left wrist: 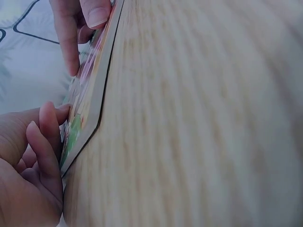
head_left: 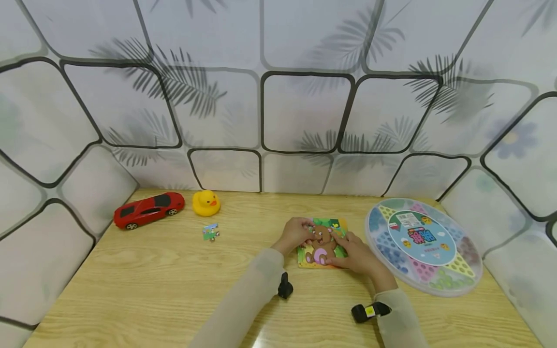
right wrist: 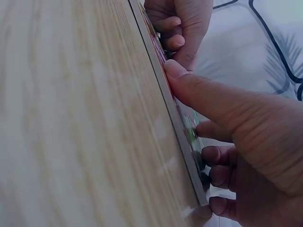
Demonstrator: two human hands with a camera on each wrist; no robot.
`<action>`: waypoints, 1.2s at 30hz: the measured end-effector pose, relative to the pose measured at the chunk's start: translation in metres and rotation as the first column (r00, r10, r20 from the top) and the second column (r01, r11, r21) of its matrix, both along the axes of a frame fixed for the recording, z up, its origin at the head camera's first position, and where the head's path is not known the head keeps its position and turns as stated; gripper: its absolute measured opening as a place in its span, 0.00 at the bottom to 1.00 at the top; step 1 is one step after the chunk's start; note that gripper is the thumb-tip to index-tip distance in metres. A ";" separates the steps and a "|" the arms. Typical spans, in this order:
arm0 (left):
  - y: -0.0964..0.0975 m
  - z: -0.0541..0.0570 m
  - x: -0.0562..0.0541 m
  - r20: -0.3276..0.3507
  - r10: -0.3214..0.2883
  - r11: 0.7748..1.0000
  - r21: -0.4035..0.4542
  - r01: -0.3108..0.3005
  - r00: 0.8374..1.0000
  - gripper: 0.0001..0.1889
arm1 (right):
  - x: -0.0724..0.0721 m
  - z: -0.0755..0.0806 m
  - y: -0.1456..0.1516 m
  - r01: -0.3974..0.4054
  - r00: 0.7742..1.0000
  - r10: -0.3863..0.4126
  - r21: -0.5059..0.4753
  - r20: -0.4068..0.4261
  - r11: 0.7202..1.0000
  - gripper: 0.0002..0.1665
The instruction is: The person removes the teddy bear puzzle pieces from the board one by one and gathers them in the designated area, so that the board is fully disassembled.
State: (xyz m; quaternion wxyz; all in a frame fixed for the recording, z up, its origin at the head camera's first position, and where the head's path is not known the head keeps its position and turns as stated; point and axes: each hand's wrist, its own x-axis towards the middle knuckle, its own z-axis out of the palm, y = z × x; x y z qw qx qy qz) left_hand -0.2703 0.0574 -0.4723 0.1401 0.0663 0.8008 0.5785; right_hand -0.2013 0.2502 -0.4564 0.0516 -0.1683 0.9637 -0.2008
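Observation:
A small jigsaw puzzle (head_left: 324,244) with a brown bear picture lies flat on the table, under both hands. My left hand (head_left: 295,234) is over its upper left part, fingertips on the picture beside the bear's face. In the left wrist view the left hand's other fingers (left wrist: 42,156) bend loosely by the board's corner. My right hand (head_left: 359,254) rests on the puzzle's right side, thumb at the near edge and fingers spread along the right border, as the right wrist view shows. The hands cover parts of the picture.
A loose puzzle piece (head_left: 211,232) lies left of the hands. Behind it are a yellow rubber duck (head_left: 206,203) and a red toy car (head_left: 149,210). Close right of the puzzle is a round Chinese checkers box (head_left: 424,246). A patterned cloth wall (head_left: 300,111) borders the wooden table (head_left: 152,280).

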 end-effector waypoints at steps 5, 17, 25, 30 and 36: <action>0.000 0.004 0.004 0.000 0.010 1.000 0.023 -0.010 1.000 0.14 | 0.000 0.000 0.000 0.021 1.000 -0.021 -0.003 0.012 1.000 0.55; -0.005 0.004 0.010 -0.069 0.035 0.996 0.083 -0.029 0.997 0.10 | 0.000 -0.003 0.000 0.036 0.999 -0.035 -0.025 0.020 0.999 0.54; -0.005 0.005 0.008 -0.043 0.051 0.991 0.127 -0.045 0.998 0.08 | 0.000 -0.003 0.000 0.040 0.999 -0.040 -0.026 0.008 0.999 0.55; -0.005 0.003 0.007 -0.043 0.057 0.989 0.140 -0.050 0.997 0.07 | 0.000 -0.002 0.000 0.042 0.999 -0.042 -0.030 0.014 0.999 0.55; -0.005 0.000 0.008 -0.040 0.088 0.981 0.178 -0.079 0.995 0.05 | 0.001 -0.002 0.000 0.037 0.999 -0.037 -0.032 0.012 0.999 0.55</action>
